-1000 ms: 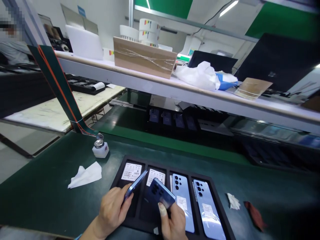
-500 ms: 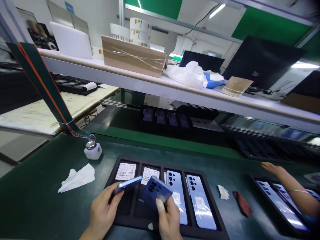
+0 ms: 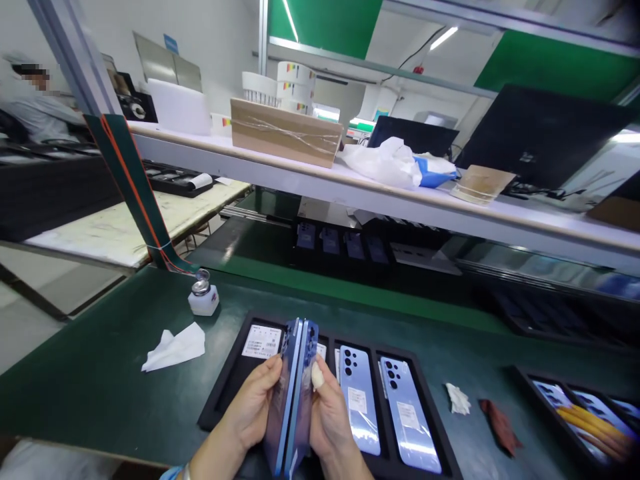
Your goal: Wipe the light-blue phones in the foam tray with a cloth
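Note:
My left hand (image 3: 256, 399) is closed on a blue smartphone (image 3: 281, 407), gripping it by its back and edge. In my right hand (image 3: 329, 415) is a second blue smartphone (image 3: 303, 393); a pale cover sits on that thumb. Both phones stand on edge side by side, screens facing each other, their camera backs outward. Beneath them lies a black compartment tray (image 3: 213, 408). Its two right slots hold a blue phone (image 3: 357, 400) and another blue phone (image 3: 411, 417), each with a white label. A printed white card (image 3: 261, 340) shows in the leftmost slot.
A white pump bottle (image 3: 203, 301) and a white cloth (image 3: 175, 348) are on the left. To the right lie a crumpled white scrap (image 3: 457, 399), a dark red cloth (image 3: 500, 427) and another phone tray (image 3: 525, 387), with a co-worker's blurred hand (image 3: 595, 427) over it. A shelf (image 3: 390, 200) crosses above.
The two phones, tilted apart before, are now upright and face to face between my hands. The co-worker's hand has come down over the right tray. The view has shifted slightly.

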`<state>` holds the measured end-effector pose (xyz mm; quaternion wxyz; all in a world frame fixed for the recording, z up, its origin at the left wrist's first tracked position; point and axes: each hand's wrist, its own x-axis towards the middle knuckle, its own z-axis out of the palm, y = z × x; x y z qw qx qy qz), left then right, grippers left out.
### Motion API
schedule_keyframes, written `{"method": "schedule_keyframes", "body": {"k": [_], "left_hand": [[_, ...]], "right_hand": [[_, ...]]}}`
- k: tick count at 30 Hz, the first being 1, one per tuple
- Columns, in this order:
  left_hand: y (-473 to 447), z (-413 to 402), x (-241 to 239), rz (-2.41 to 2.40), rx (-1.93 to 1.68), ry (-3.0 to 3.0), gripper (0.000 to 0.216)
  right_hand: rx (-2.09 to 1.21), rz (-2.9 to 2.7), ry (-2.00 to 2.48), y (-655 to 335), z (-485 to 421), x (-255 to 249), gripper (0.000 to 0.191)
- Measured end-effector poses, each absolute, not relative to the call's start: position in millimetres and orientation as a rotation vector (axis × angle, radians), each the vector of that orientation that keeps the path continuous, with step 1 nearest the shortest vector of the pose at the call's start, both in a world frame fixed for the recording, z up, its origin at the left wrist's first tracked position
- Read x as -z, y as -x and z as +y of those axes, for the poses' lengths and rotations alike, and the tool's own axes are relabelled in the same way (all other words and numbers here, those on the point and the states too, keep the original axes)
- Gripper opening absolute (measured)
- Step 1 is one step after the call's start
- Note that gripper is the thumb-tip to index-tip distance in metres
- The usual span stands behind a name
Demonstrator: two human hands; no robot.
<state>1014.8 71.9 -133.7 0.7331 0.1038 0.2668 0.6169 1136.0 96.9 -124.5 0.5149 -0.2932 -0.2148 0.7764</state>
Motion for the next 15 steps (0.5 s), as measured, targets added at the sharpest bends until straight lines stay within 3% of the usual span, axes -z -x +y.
{"method": "schedule_keyframes", "body": {"k": [15], "left_hand": [[-1027, 69, 127, 0.578, -1.355, -0.133, 0.013]], "right_hand": [[-1.878, -0.404, 0.721, -1144, 93, 124, 0.048]]}}
